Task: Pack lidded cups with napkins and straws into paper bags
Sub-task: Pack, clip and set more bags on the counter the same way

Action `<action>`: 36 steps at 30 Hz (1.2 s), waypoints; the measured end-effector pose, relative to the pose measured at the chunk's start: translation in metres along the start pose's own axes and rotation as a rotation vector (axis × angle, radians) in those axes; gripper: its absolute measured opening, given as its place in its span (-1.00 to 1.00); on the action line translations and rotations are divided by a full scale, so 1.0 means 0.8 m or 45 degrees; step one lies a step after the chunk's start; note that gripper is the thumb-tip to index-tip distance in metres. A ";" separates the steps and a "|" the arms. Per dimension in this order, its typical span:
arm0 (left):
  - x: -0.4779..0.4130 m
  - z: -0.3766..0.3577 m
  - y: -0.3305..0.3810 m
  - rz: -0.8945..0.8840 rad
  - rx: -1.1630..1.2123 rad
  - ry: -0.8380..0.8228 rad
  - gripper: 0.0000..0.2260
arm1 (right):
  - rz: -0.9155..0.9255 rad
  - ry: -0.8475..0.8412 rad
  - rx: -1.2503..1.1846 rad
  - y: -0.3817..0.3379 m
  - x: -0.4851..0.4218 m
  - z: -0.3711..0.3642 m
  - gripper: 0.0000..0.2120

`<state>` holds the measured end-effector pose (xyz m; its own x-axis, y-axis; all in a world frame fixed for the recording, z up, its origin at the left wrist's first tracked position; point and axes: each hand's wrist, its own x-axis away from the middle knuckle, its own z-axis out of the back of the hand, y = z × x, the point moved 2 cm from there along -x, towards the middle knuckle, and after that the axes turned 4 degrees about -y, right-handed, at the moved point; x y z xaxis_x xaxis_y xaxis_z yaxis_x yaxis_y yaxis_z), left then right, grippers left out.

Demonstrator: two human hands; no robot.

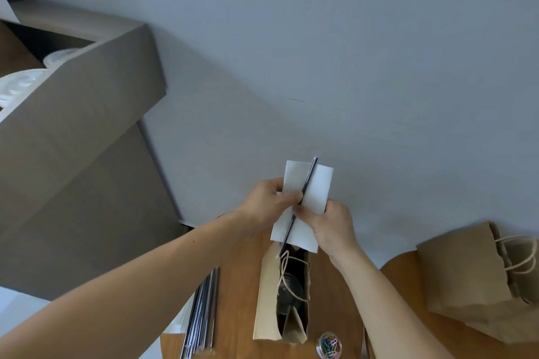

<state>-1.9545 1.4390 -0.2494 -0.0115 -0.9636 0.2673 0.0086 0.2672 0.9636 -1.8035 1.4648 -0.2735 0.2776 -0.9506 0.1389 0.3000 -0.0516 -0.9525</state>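
Hands (303, 210) together pinch a white napkin (316, 183) and black straw (306, 183) above the open bag (264, 300).

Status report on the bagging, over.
Left hand, right hand pinching napkin and straw. Over open bag, cup inside. Handle cord sags across mouth.

Both arms extended forward; left hand (267, 202) and right hand (332, 227) close together, fingers pinching napkin (319, 183).

Round tub of coloured paper clips (329, 344) on wooden table (239, 285), grey cabinet (81, 154), pale wall (350, 38)
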 end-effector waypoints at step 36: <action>0.039 -0.016 -0.209 0.804 -0.533 -0.129 -0.67 | -0.716 -0.524 1.081 0.188 0.019 -0.077 -0.73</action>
<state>-1.9435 1.3638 -0.4020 0.0299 -0.6179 0.7857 0.4219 0.7204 0.5505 -1.8104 1.4241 -0.4314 0.1406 -0.6742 0.7250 0.9657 -0.0681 -0.2505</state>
